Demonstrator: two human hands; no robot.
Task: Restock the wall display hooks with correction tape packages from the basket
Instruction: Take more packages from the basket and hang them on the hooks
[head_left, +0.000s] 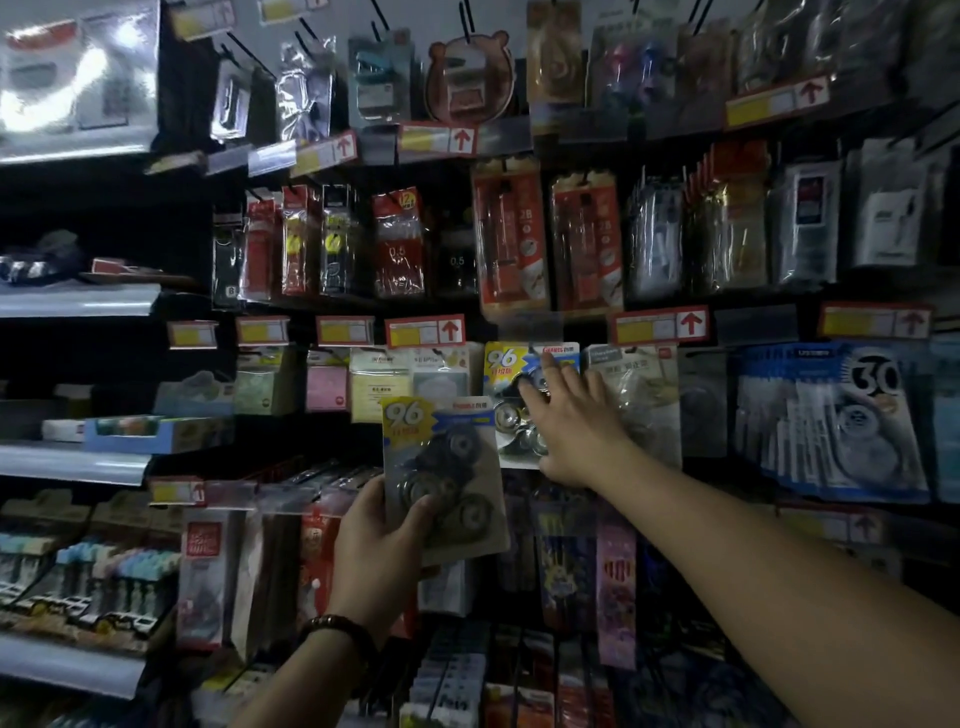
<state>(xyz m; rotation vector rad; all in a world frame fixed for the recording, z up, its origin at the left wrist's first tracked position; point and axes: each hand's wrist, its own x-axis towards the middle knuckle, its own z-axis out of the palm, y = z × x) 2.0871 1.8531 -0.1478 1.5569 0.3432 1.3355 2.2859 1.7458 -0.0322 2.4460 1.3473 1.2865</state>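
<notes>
Holding the correction tape package (447, 483) low and left of the row, your left hand (382, 540) keeps it clear of the working spot, I'd judge, ready to go up next. (A)

Agreed. Your thumb lies across the card's front and the other fingers curl behind its lower part: a firm clamp, with the card upright and slightly tilted. (B)

Your right hand (571, 421) is up at the hung package (506, 364), the same "96" card, just below and right of the red-arrow price tag (426, 330). Probably you're settling it or pushing it back to make room. (A)

The fingers (530, 392) there are spread and nearly straight, tips resting on the blister face. They grip nothing. Whether your thumb touches the card, I can't tell. (B)

And the hook? (A)

Too dim to make out, and the basket is out of view. You'll likely have to find the hang hole partly by feel. (B)
</notes>
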